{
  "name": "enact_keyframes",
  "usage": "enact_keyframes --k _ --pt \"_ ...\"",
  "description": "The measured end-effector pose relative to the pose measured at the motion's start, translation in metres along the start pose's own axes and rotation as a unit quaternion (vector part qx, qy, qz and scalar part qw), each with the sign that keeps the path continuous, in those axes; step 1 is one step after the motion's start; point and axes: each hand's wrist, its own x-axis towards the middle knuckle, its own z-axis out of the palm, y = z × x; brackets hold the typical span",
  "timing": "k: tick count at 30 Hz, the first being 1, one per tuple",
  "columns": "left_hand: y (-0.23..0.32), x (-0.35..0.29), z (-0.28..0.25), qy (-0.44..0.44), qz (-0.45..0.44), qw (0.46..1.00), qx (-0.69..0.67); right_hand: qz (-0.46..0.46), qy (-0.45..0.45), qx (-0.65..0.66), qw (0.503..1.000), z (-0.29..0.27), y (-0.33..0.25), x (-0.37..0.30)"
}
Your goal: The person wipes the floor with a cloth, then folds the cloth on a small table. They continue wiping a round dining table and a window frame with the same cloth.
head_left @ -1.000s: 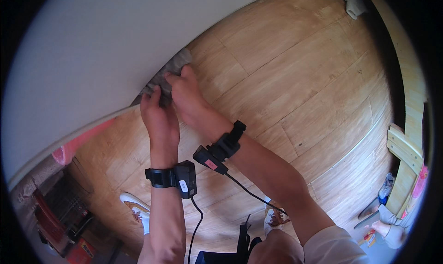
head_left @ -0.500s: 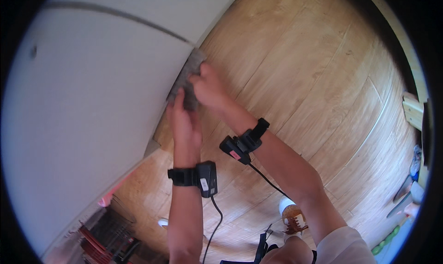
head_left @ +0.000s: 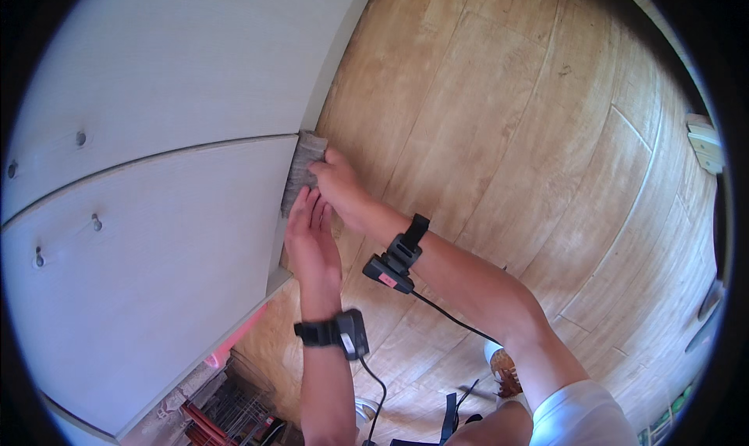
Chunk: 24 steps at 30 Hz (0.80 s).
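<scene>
A folded grey cloth [head_left: 303,169] with a ribbed look lies against the lower edge of a white cabinet door [head_left: 156,259]. Its far end is pinched by my right hand [head_left: 340,187], thumb on top and the other fingers mostly hidden. My left hand [head_left: 314,243] is held flat just nearer to me, its fingers stretched out and the tips at the cloth's near end. Whether the left fingers press on the cloth or only rest beside it is hard to see. Each wrist wears a black strap with a small black box and cable.
A second white door [head_left: 195,63] adjoins the first along a dark seam; small metal knobs [head_left: 97,222] stick out of both. Wood-plank floor [head_left: 499,134] spreads to the right. A wire rack [head_left: 242,415] with red parts stands at the lower left. My brown shoe [head_left: 507,372] is below.
Both hands and the cloth have moved nearer to me along the cabinet edge. The view has shifted, so more of the doors and their knobs show. The left fingers are now straighter.
</scene>
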Motion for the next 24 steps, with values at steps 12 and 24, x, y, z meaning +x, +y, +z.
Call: enact_keyframes --k 12,24 --pt "-0.001 0.041 0.003 0.030 0.001 1.000 0.006 -0.286 0.027 -0.316 0.904 -0.071 -0.034 -0.034" --pt "0.019 0.044 0.055 0.112 0.042 0.993 -0.017 -0.414 0.244 -0.717 0.505 -0.288 -0.204 -0.081"
